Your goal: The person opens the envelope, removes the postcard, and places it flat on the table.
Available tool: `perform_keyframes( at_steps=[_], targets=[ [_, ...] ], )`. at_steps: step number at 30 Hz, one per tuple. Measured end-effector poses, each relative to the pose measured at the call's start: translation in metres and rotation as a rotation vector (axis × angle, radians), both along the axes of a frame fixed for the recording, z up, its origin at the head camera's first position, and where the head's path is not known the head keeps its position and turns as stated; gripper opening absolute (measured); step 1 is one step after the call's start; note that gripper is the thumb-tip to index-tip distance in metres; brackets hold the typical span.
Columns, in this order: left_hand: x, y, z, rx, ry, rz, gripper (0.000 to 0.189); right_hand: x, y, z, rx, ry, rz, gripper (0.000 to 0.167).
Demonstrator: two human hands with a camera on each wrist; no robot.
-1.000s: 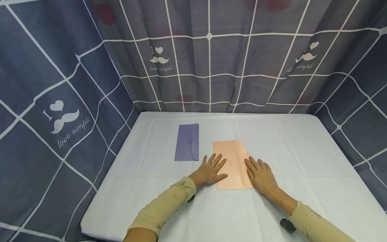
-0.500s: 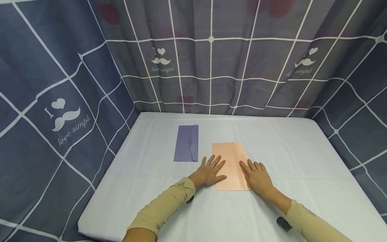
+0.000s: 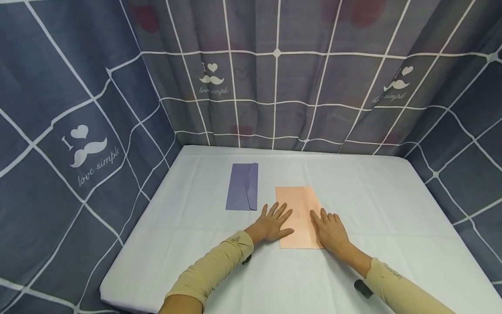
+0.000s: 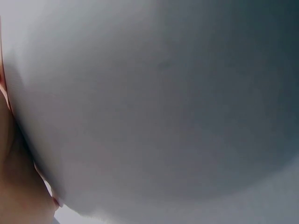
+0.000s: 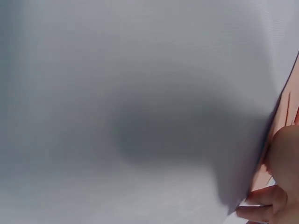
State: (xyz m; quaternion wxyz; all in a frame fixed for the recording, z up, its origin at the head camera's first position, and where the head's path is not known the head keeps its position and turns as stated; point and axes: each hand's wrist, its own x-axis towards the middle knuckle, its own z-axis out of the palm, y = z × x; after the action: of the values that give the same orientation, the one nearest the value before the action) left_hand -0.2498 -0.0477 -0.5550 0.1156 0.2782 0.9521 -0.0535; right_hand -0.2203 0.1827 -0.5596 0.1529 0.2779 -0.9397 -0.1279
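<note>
A peach envelope (image 3: pixel 292 198) lies flat on the white-covered table, its long flap (image 3: pixel 310 198) along the right side. With fingers spread, my left hand (image 3: pixel 272 224) rests on the envelope's left edge. My right hand (image 3: pixel 332 231) touches the flap on the right, index finger extended and the other fingers slightly bent. In the right wrist view, the right hand (image 5: pixel 285 161) shows at the right edge beside a strip of the peach envelope (image 5: pixel 292 93). The left wrist view holds mostly blurred cloth, with part of the left hand (image 4: pixel 21 177) at its left edge.
A purple envelope (image 3: pixel 237 187) lies on the table behind and left of the peach one. White cloth (image 3: pixel 188 209) covers the table. Dark grid-patterned curtains (image 3: pixel 255 74) hang behind it and on both sides. Dark wrist devices (image 3: pixel 362 288) sit under the forearms.
My right hand has slid left from the peach envelope's right edge onto its flap. The flap lies flatter. My left hand has stayed in place; the head view has shifted slightly.
</note>
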Motion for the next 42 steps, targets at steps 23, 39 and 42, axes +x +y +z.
perform_keyframes(
  at_steps=[23, 39, 42],
  targets=[
    [0.005, -0.002, -0.003, 0.012, -0.027, -0.004, 0.070, 0.003, -0.023, 0.009, -0.050, -0.118, -0.103, 0.042],
    [0.002, 0.001, -0.001, 0.038, -0.045, 0.020, 0.070, -0.001, -0.017, 0.005, -0.130, -0.188, -0.015, 0.050],
    [0.001, 0.002, 0.001, 0.054, -0.049, 0.016, 0.070, -0.003, -0.014, 0.007, -0.140, -0.206, -0.021, 0.051]
  ],
)
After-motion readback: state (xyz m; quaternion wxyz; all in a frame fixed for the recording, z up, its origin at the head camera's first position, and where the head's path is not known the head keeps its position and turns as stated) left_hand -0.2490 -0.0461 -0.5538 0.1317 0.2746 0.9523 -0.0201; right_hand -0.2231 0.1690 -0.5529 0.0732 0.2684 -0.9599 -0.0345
